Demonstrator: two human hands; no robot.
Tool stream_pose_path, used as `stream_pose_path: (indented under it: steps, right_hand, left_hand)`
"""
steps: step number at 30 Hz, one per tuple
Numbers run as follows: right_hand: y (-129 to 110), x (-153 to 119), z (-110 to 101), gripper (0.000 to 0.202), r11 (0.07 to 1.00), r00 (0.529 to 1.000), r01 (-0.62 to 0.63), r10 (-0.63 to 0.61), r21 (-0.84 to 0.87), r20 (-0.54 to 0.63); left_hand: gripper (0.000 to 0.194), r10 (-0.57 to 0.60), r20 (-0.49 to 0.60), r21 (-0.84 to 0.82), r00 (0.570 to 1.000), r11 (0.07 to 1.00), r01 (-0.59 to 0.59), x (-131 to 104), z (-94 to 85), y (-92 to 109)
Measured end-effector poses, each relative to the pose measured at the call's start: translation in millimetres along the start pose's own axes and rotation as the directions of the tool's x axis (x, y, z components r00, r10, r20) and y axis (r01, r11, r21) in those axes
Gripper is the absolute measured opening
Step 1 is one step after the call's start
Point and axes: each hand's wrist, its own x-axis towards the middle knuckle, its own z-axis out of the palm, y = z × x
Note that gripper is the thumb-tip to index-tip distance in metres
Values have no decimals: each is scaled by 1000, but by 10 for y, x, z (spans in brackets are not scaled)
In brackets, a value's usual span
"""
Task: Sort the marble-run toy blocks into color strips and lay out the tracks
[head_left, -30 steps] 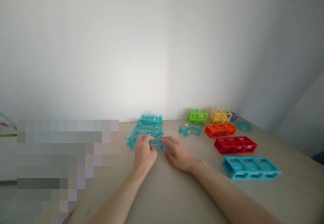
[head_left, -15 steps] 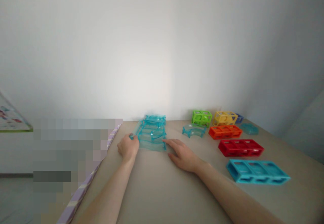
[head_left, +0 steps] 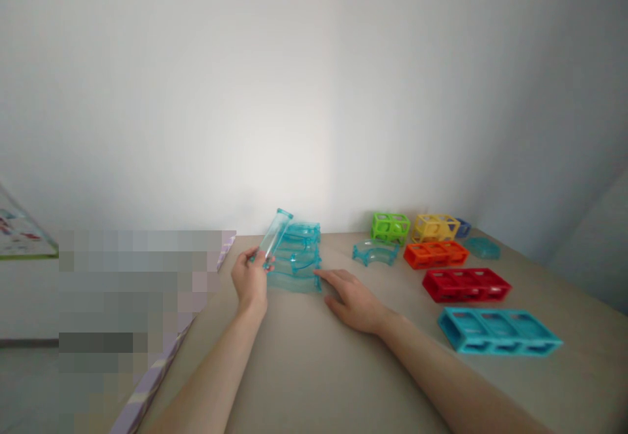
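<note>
My left hand [head_left: 252, 280] is closed around the lower end of a clear teal plastic tube [head_left: 275, 232], which tilts up and to the right above the table. Just right of it lies a row of translucent teal track pieces [head_left: 297, 281], some of them wavy, running back toward the wall. My right hand [head_left: 350, 300] rests on the table with its fingers stretched out. Its fingertips touch the right end of the nearest track piece, and it grips nothing. A curved teal track piece [head_left: 376, 253] lies farther back to the right.
On the right of the table [head_left: 294, 381] stand open block frames: light blue [head_left: 500, 331], red [head_left: 466, 285], orange [head_left: 436, 255], green [head_left: 390, 228], yellow [head_left: 436, 228] and dark blue [head_left: 462, 228]. A round teal piece [head_left: 483, 248] lies near them. The wall [head_left: 294, 93] rises behind.
My left hand has lifted the teal tube from the left side of the track pieces, and the tube now points upward. My right hand has stayed in place.
</note>
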Motion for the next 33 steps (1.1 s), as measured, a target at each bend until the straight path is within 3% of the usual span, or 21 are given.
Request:
stream_pose_path:
  steps: [5,8,11,17,20,23,27,29,33]
  right_hand:
    - [3,2,9,58,1000,1000,-9,9,5,4]
    - [4,3,13,56,1000,1000,-16,17,8,-6]
    - [13,2,18,56,1000,1000,-26,26,5,-3]
    - [38,-6,29,57,1000,1000,-9,9,15,-6]
    - [52,10,34,50,999,1000,8,-8,31,-25]
    - [93,66,58,37,998,990,1,9,69,-141]
    - [169,230,113,33,997,906,-56,74,56,-417]
    - [198,349,146,36,997,879,-61,73,40,-471]
    - [274,610,228,41,999,873,-18,30,28,-486]
  left_hand:
    - [16,-166,206,-263,964,940,218,-167,68,122]
    - [6,-286,272,-361,919,855,373,-137,49,171]
    - [11,-361,324,-426,874,769,476,-82,14,211]
    - [16,-339,451,-521,826,651,552,-109,-14,281]
    - [16,-311,509,-509,803,643,572,-155,-9,271]
    - [16,-294,549,-470,783,666,580,-197,6,236]
    - [14,-309,531,-427,789,707,564,-259,52,210]
    - [11,-338,525,-399,781,713,577,-287,80,207]
    - [11,-435,556,-355,708,646,676,-307,120,190]
